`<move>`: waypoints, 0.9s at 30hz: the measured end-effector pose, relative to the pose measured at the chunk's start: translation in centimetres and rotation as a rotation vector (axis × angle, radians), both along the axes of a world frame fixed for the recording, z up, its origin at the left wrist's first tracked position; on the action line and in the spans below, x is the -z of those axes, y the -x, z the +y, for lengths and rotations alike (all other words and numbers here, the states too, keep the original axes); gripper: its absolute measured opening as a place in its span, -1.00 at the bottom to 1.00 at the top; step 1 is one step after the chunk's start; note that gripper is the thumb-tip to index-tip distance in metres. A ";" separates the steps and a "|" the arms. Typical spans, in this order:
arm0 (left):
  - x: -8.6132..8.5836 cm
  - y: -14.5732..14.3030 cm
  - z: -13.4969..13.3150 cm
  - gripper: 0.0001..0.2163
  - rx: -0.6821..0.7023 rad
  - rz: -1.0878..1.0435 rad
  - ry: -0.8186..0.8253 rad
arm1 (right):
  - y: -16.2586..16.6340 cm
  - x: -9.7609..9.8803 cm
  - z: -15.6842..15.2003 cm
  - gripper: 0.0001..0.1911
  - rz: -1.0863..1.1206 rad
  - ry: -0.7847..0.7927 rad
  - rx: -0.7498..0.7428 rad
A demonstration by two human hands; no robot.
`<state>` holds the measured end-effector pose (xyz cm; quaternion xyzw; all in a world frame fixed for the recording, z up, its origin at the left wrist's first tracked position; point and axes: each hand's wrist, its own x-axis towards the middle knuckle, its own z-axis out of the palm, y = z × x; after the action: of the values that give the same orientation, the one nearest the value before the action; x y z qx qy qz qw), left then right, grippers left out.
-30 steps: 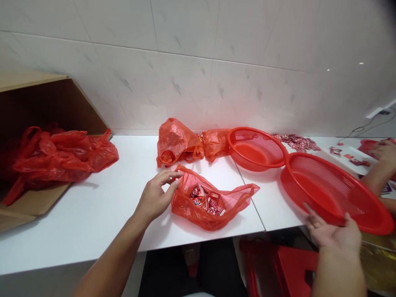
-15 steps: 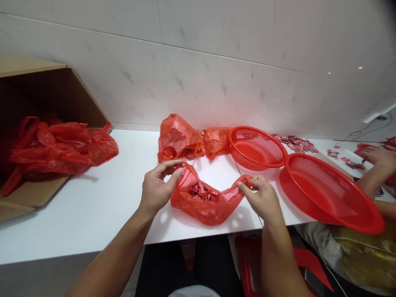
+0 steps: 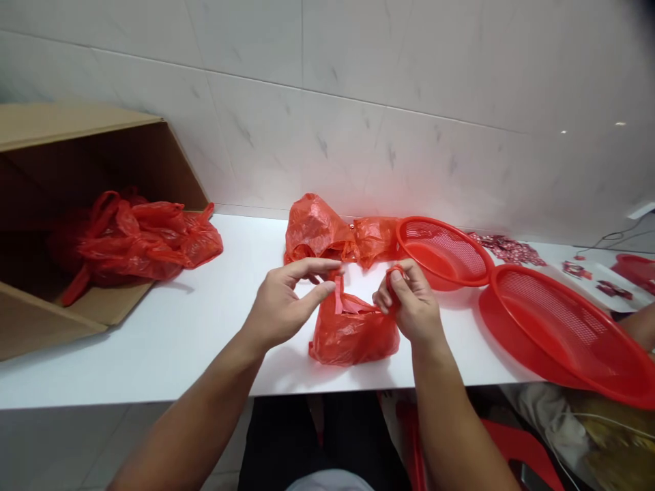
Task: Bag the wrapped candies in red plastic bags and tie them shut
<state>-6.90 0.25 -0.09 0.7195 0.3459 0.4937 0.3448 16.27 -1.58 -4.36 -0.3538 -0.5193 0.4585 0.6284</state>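
Note:
A red plastic bag [image 3: 353, 341] sits on the white table in front of me, its mouth drawn narrow and its contents hidden. My left hand [image 3: 286, 300] holds the upright left handle loosely at the tips of thumb and fingers. On the other side, my right hand [image 3: 412, 300] is closed around the bunched right handle, with a bit of red plastic showing above the fist. Just behind the bag lie more filled red plastic bags [image 3: 317, 225].
At the left a cardboard box [image 3: 181, 164] lies on its side, with red bags [image 3: 148, 239] spilling from its opening. Two red plastic baskets [image 3: 440, 252] stand to the right. Small red packets [image 3: 506, 249] lie near the wall. Another person's arm [image 3: 642, 327] shows at the right edge.
My hands have come closer together, pulling the wide bag mouth narrow, so the small red packets inside no longer show. The right handle is now bunched in my right fist. The view has shifted left.

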 end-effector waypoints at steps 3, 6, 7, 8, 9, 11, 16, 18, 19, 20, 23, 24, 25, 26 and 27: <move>-0.5 -0.2 -0.6 -0.73 0.082 0.000 0.014 | 1.9 -0.4 0.3 -0.70 -0.041 0.089 -0.053; -0.9 -0.4 -1.0 -0.88 0.149 0.034 0.010 | 2.6 -0.8 0.1 -0.72 -0.081 0.138 -0.135; -1.1 -0.4 -1.1 -0.91 0.163 0.037 0.002 | 2.6 -1.0 -0.1 -0.68 -0.089 0.141 -0.196; -1.2 -0.5 -1.1 -0.92 0.173 0.033 -0.007 | 2.6 -1.1 -0.3 -0.61 -0.105 0.136 -0.268; -1.4 -0.6 -1.2 -0.92 0.178 0.027 -0.017 | 2.7 -1.2 -0.5 -0.54 -0.140 0.125 -0.344; -1.6 -0.8 -1.1 -0.94 0.185 0.023 -0.043 | 2.9 -1.5 -1.0 -0.45 -0.297 0.092 -0.446; -1.3 -1.0 -1.1 -0.87 0.174 0.051 -0.059 | 4.0 -1.5 -1.1 -0.66 -0.604 0.067 -0.327; -0.3 -0.7 -1.0 -0.79 0.119 0.081 -0.035 | 4.0 -1.1 -0.9 -0.46 -0.581 0.118 -0.338; 0.3 -0.5 -0.9 -0.78 0.101 0.100 -0.018 | 3.9 -1.0 -0.8 -0.40 -0.569 0.154 -0.360; 1.0 -0.3 -0.9 -0.79 0.094 0.111 -0.002 | 3.7 -0.9 -0.7 -0.36 -0.563 0.192 -0.378; 2.6 0.1 -0.9 -0.86 0.114 0.115 0.017 | 3.3 -0.9 -0.6 -0.31 -0.537 0.333 -0.363; 2.9 0.2 -0.9 -0.88 0.112 0.112 0.012 | 3.2 -1.0 -0.6 -0.31 -0.511 0.376 -0.347; 3.1 0.1 -1.1 -0.89 0.100 0.110 0.005 | 3.2 -1.1 -0.5 -0.30 -0.474 0.403 -0.336; 3.1 0.0 -1.3 -0.90 0.083 0.108 -0.003 | 3.2 -1.1 -0.4 -0.30 -0.433 0.412 -0.333; 3.2 -0.1 -1.5 -0.89 0.066 0.099 -0.014 | 3.2 -1.1 -0.3 -0.30 -0.396 0.403 -0.339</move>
<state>-6.79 -1.25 -3.26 0.7565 0.3353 0.4481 0.3384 13.12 -1.84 -3.25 -0.4618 -0.5816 0.5724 0.3474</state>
